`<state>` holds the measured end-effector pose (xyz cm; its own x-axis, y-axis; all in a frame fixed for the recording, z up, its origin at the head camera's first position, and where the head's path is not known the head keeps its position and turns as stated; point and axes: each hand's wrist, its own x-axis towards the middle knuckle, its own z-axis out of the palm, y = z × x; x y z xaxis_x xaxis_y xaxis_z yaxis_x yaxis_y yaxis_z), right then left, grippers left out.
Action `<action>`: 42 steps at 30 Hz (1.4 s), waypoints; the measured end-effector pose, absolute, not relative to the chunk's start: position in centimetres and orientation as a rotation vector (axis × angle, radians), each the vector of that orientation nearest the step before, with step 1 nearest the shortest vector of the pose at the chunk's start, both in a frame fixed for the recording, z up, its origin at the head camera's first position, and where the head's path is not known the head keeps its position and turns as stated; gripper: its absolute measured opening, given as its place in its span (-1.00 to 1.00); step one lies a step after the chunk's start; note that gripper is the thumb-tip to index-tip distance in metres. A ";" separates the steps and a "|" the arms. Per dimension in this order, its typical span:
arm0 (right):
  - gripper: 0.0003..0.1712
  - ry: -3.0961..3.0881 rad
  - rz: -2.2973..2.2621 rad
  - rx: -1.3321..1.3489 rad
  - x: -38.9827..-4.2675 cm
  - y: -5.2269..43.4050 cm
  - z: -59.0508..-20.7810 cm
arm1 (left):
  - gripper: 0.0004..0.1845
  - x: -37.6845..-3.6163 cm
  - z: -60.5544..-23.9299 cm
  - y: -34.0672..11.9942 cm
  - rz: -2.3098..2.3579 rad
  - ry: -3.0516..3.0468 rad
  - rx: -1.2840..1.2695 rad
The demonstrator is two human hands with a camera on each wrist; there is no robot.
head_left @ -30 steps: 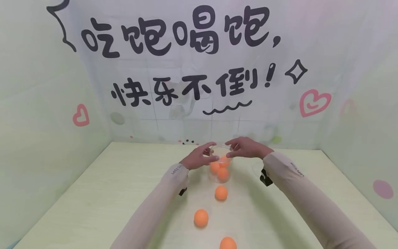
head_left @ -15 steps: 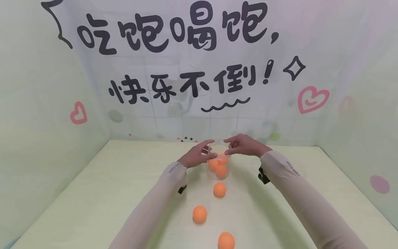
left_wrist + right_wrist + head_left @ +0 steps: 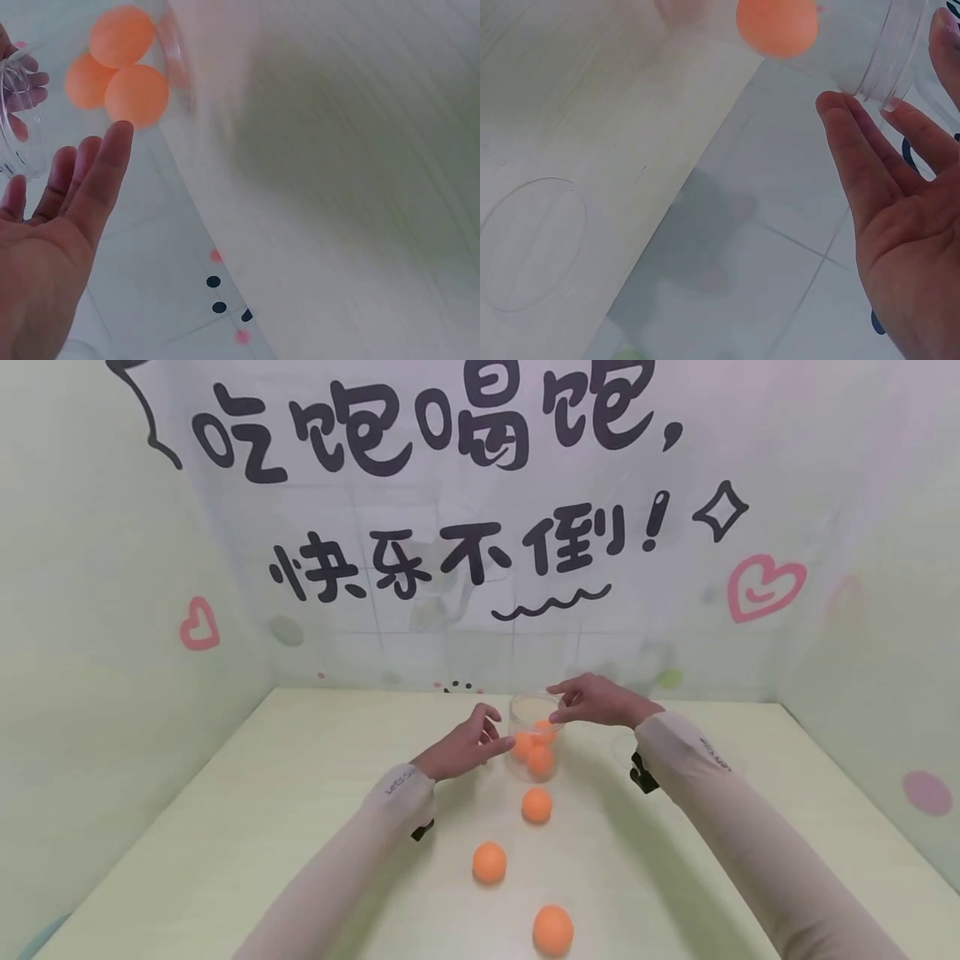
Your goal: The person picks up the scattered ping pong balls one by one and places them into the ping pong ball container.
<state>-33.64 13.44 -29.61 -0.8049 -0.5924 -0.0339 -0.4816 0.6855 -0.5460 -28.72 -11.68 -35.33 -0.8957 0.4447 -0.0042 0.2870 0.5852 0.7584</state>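
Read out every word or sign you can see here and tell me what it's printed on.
"吃饱喝饱," on the back wall, top line.
"快乐不倒!" on the back wall, second line.
Small print on the left sleeve: too small to read.
Small print on the right sleeve: too small to read.

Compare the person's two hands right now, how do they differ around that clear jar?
The right hand touches the clear jar at its rim with its fingertips; the left hand sits lower beside the jar wall, fingers straight and apparently just off it. The right hand reaches further back on the table than the left hand. Both are bare, in beige sleeves, holding nothing else.
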 end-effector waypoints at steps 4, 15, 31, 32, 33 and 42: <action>-0.30 2.672 -0.815 -0.872 -33.5 13.7 -29.8 | -0.44 -28.1 -35.6 -11.6 1.124 2.663 0.674; -0.30 2.662 -0.828 -0.886 -33.3 13.6 -29.9 | -0.48 -25.8 -36.1 -10.1 0.922 2.632 0.997; -0.31 2.641 -0.921 -0.870 -33.2 14.1 -30.4 | -0.67 -24.6 -36.7 -6.9 0.336 2.708 1.375; -0.30 2.639 -0.920 -0.870 -33.1 14.1 -30.3 | -0.67 -24.6 -36.7 -6.8 0.325 2.704 1.368; -0.30 2.639 -0.918 -0.869 -33.1 14.1 -30.3 | -0.68 -24.7 -36.7 -6.7 0.311 2.702 1.358; -0.29 2.611 -0.954 -0.879 -33.3 14.1 -30.2 | -0.71 -25.0 -36.5 -6.6 0.227 2.706 1.345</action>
<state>-33.25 14.12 -30.22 -0.7951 -0.6065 -0.0066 -0.4594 0.6094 -0.6462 -24.95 -6.64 -36.51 -0.6012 0.7984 -0.0328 0.7818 0.5962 0.1825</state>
